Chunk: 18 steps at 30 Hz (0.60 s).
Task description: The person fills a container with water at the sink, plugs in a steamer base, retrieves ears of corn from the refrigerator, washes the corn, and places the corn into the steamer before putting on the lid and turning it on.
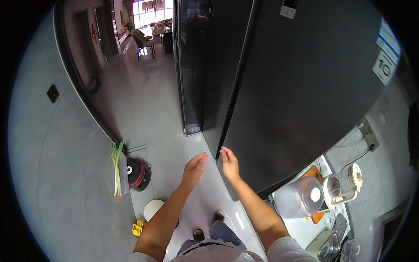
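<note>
My left hand (193,169) is raised in front of me over the tiled floor, fingers apart, holding nothing. Facing it across a small gap is my right hand (229,163), also holding nothing, its fingers loosely bent. The right fingertips are close to the lower part of a tall dark refrigerator (288,98); whether they touch it I cannot tell. A dark vertical groove runs between the refrigerator's doors. On the floor left of my hands stand a black and red appliance (139,174) and a clear plastic bin holding green onions (116,170).
A counter (294,229) at the right bears a clear lidded container (298,197), a glass jug with a cream handle (342,185) and a metal-lined box (327,245). A round white lid (154,209) and a yellow bottle (137,228) are low on the left. Beyond the doorway stands a chair (143,41).
</note>
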Each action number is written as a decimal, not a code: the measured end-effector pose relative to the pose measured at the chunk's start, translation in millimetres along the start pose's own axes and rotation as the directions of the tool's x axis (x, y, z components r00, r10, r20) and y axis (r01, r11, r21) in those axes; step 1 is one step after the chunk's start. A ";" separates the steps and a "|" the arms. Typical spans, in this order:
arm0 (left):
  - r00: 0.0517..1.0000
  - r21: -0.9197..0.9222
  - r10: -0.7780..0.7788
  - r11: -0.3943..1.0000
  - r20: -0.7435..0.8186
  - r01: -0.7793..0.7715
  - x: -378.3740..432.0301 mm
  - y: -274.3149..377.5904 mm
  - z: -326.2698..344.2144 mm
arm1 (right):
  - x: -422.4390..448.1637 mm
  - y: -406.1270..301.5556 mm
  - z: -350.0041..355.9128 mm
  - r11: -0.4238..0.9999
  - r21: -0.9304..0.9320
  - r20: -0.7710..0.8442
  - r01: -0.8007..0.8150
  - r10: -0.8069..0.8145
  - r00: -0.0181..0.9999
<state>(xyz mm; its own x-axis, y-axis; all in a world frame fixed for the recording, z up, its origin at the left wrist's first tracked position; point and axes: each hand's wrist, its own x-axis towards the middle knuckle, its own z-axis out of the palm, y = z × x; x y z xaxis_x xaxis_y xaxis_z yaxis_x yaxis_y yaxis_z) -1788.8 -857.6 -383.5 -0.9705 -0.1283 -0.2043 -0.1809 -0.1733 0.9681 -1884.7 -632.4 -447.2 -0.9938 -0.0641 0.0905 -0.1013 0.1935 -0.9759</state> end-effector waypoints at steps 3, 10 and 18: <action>0.995 -0.029 0.039 0.999 0.090 -0.037 84.5 1.7 38.0 | 121.6 51.9 -46.5 0.976 -0.191 -0.131 0.104 -0.130 0.983; 0.989 0.108 -0.046 0.994 0.141 0.031 290.5 11.5 18.0 | 358.9 29.7 -21.5 0.936 -0.350 -0.154 0.035 -0.094 0.984; 0.959 0.061 -0.139 0.990 0.248 0.127 481.6 55.6 39.9 | 492.8 63.0 -15.7 0.919 -0.310 -0.309 -0.244 0.145 0.940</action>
<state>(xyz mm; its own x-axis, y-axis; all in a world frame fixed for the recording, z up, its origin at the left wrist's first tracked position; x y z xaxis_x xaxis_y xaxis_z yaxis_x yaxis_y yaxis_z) -2272.5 -890.1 -422.3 -0.9450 0.1429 -0.2941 -0.3123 -0.1279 0.9413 -2381.6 -636.4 -461.0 -0.9628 0.2701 0.0048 0.1352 0.4973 -0.8570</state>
